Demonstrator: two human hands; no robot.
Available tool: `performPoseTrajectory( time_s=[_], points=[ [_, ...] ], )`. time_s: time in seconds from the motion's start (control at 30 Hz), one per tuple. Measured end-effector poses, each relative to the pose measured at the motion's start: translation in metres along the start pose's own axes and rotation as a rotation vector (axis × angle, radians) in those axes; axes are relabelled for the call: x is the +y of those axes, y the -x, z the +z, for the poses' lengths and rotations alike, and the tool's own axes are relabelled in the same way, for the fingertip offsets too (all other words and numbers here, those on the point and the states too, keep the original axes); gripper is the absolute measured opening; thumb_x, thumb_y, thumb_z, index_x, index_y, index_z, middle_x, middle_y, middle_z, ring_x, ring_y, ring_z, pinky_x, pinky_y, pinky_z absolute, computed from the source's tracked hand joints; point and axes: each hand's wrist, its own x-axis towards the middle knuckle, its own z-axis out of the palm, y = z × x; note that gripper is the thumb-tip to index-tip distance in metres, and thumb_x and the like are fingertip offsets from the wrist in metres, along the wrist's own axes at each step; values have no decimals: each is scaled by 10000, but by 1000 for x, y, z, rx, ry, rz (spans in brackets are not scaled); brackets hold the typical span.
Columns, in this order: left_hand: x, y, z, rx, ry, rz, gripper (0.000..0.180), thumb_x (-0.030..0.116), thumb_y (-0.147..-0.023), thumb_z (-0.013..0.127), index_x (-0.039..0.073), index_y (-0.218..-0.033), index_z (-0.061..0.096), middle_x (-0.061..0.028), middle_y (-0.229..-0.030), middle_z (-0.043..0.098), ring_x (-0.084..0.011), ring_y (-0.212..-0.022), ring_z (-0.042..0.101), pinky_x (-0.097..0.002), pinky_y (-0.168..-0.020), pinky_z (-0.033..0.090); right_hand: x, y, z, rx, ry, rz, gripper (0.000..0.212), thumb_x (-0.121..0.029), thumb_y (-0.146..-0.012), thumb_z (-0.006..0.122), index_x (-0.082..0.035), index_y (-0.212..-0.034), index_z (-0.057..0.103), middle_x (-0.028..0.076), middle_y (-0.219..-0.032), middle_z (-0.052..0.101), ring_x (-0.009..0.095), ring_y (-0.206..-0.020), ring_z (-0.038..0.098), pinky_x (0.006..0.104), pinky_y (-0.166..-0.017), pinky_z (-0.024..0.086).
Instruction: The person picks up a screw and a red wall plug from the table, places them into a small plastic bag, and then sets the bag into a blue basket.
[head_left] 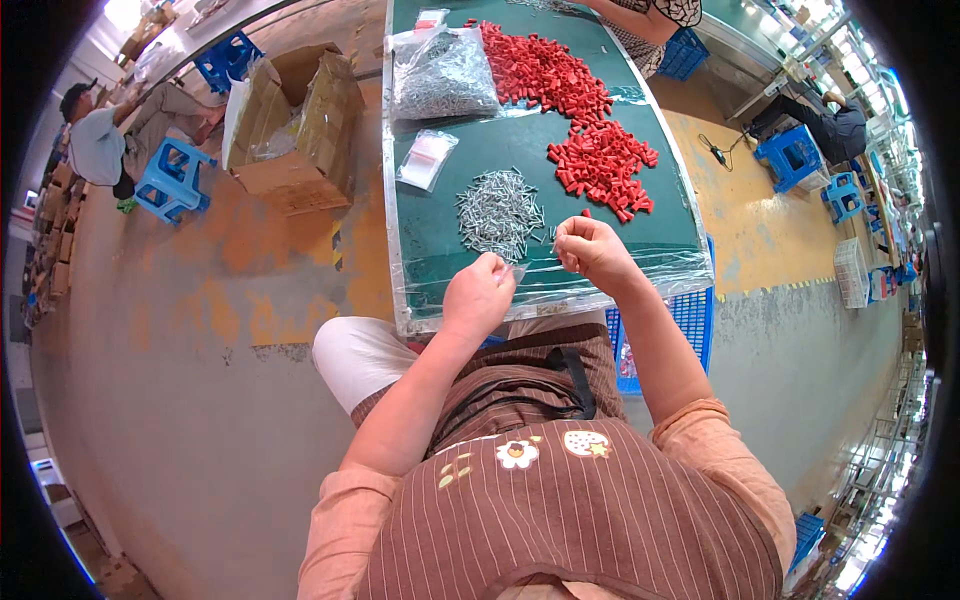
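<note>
Rm's bright, mostly even white light. Hottest spots: far top L corner, blown out, & the R side, where the shelving (885,505) flares in white streaks; low L has a bluish-white glare strip too. Clear film (640,268) on the green surface (425,215) throws thin wavy highlights, & the big clear bag (445,75) glints. Shadows r soft; inside of the cardboard box (310,185) goes dim. L hand (482,290) & R hand (590,247) look reasonably sharp, w/ no obvious motion blur, tho fingertip detail's too small to read. Fisheye bends straight edges; outer bits go stretched & mushy, corners pure blk.
</note>
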Motion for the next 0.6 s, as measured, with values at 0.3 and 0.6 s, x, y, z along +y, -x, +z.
performPoseTrajectory(
  time_s=[0.3,0.6],
  points=[
    [22,-9,8,-68,32,0,228,240,-824,556,18,-845,602,-211,-786,617,-383,-776,597,-428,-688,464,-6,21,36,-14,810,-399,85,-49,-801,625,6,-821,564,-1,-660,549,50,-605,492,222,-552,426],
    [21,-13,16,-71,-43,-12,229,229,-833,535,15,-871,607,-218,-820,624,-384,-799,597,-435,-707,462,-13,21,36,34,1095,-397,127,-58,-765,627,23,-862,614,142,-753,644,202,-691,646,306,-627,501]
  ],
)
